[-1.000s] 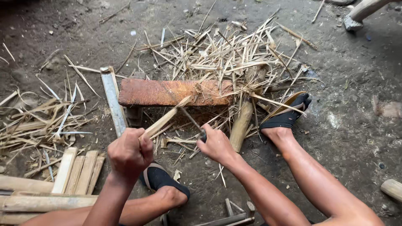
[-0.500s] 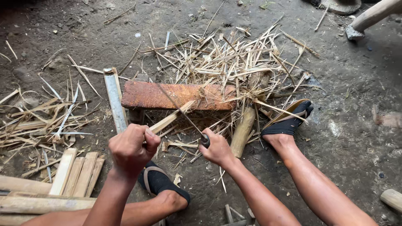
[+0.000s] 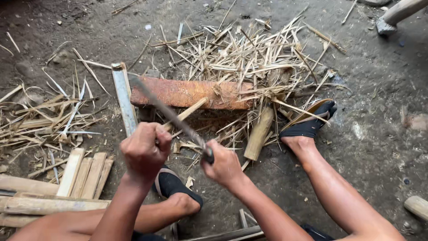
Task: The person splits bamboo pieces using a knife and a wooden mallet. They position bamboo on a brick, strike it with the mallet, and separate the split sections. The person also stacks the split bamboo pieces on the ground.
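Observation:
My left hand grips a short split bamboo stick, whose far end rests on a reddish wooden block. In my right hand is the handle of a long knife. Its motion-blurred blade slants up and left across the stick, towards the block's left end. Both hands sit between my legs, and my feet are in black shoes, the other shoe just below my left hand.
Bamboo shavings are heaped behind and to the right of the block. A pale flat slat lies left of it. Split bamboo pieces and poles are stacked at lower left. A thicker bamboo section lies by my right foot.
The knife blade, barely visible a second ago, now slants in a blur over the stick. My right hand has dropped slightly towards me; my left hand has stayed on the stick.

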